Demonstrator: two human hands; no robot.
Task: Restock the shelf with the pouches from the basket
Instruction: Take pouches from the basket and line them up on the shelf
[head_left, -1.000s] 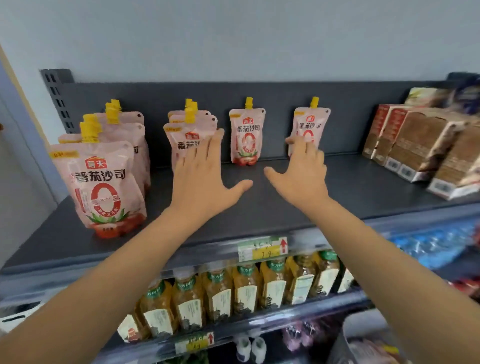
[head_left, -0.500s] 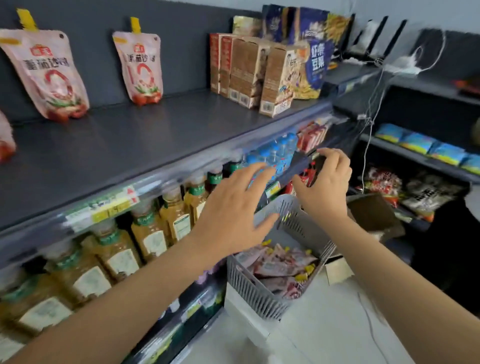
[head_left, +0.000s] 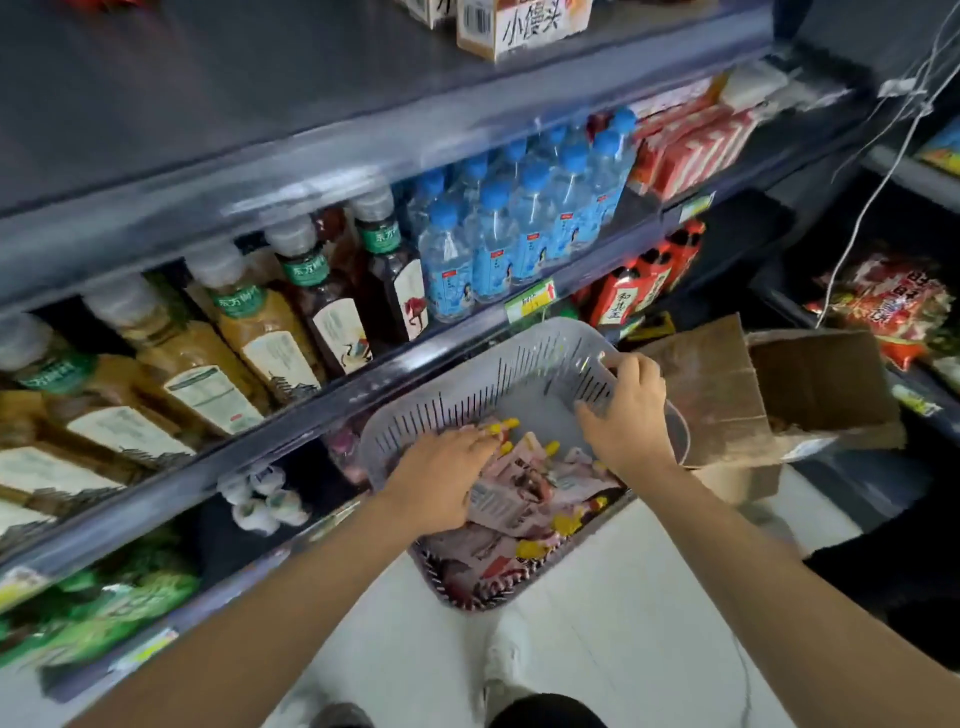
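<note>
A grey slotted plastic basket (head_left: 519, 364) sits low in front of the shelving, holding several pink pouches (head_left: 524, 493) with yellow spouts. My left hand (head_left: 441, 478) is down inside the basket, palm on the pouches with fingers closing over one near its yellow cap. My right hand (head_left: 626, 415) grips the basket's right rim, thumb inside and fingers over the edge. The dark top shelf (head_left: 208, 78) runs across the upper left; its standing pouches are out of view.
Below the top shelf stand tea bottles (head_left: 270, 332) and blue-capped water bottles (head_left: 519, 228). An open cardboard box (head_left: 779, 384) lies right of the basket. White cables (head_left: 883, 171) hang at the right. A pale floor (head_left: 623, 649) lies below.
My view dropped from the top shelf to the basket. Both hands came down from the shelf; the left went into the pouches and the right took hold of the basket's rim.
</note>
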